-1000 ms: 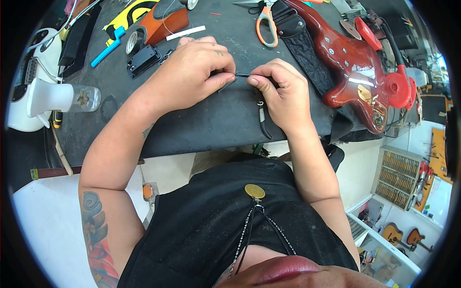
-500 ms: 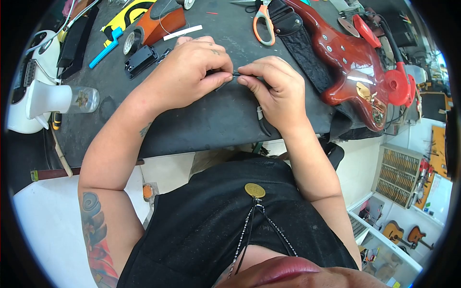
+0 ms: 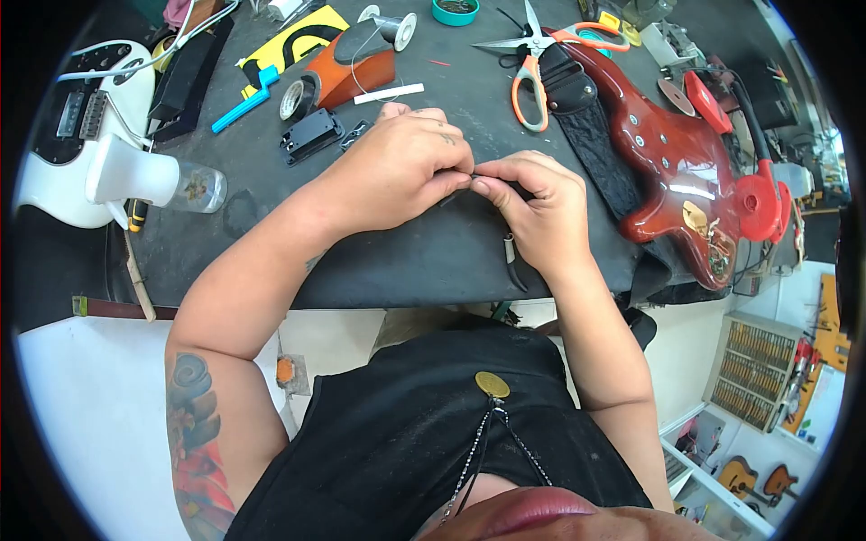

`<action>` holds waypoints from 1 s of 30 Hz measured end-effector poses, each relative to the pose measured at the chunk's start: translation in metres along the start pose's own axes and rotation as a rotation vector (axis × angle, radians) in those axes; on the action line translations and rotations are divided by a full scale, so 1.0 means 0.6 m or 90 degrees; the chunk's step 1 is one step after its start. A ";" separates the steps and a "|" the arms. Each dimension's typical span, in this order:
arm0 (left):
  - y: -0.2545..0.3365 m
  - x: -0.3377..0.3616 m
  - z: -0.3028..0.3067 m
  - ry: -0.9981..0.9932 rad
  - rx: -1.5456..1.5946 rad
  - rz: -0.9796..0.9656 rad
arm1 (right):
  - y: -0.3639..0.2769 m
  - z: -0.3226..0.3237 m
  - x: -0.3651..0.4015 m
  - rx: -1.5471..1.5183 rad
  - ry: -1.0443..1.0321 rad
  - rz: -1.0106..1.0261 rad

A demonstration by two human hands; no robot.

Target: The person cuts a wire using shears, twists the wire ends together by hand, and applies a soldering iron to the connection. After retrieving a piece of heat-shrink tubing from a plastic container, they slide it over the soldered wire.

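Above the near part of the dark work table, my left hand (image 3: 406,167) and my right hand (image 3: 541,203) meet with their fingertips together. Both pinch a thin black wire-like piece (image 3: 474,176), most of which the fingers hide. A short dark end (image 3: 446,201) pokes out below my left hand. Just past my left knuckles lie a black rectangular part (image 3: 311,135), perhaps a guitar pickup or battery box, and a white stick (image 3: 389,94). Under my right wrist rests a tool with a dark curved handle (image 3: 515,266), partly covered.
Orange-handled scissors (image 3: 529,95) lie open beside a glossy red-brown guitar body (image 3: 672,162) at right. A solder spool (image 3: 394,32), tape roll (image 3: 293,99) and blue string winder (image 3: 245,101) are at the back left. A white guitar (image 3: 54,203) and a jar (image 3: 200,187) stand left.
The view has shifted, so the table things sit lower and further right. My fingertips have drawn closer together, covering more of the black piece.
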State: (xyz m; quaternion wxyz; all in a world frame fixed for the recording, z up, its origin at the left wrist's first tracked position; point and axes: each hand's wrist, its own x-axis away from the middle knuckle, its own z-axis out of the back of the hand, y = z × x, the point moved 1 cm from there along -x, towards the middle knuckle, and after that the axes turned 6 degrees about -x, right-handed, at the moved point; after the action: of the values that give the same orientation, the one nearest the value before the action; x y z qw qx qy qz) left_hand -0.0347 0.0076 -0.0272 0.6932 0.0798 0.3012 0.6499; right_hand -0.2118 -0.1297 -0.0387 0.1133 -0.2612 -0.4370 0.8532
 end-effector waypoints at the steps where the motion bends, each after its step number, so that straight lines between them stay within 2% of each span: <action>1: 0.000 0.001 0.000 0.001 -0.001 0.003 | 0.001 0.000 0.000 -0.002 0.003 -0.011; 4: -0.003 -0.003 -0.002 0.022 -0.017 -0.013 | 0.012 0.002 0.001 0.004 -0.010 0.019; 7: -0.015 -0.006 -0.004 0.052 0.006 -0.039 | 0.001 0.008 0.006 -0.044 0.011 -0.044; 8: -0.015 -0.006 -0.003 0.049 0.012 -0.036 | -0.001 0.014 0.006 -0.025 0.029 0.003; 12: -0.014 -0.005 -0.002 0.024 0.003 -0.023 | 0.010 0.019 0.014 0.011 0.000 -0.009; 24: -0.007 -0.004 0.001 0.009 -0.026 -0.013 | 0.012 0.015 0.015 -0.005 0.023 0.044; 30: -0.008 -0.008 0.008 0.015 0.026 0.007 | 0.021 0.026 0.017 -0.050 0.042 -0.039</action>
State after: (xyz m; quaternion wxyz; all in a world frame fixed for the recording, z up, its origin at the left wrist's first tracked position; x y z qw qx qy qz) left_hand -0.0281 0.0039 -0.0244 0.6841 0.0882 0.3219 0.6485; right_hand -0.2288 -0.1437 -0.0450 0.1430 -0.2799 -0.4740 0.8225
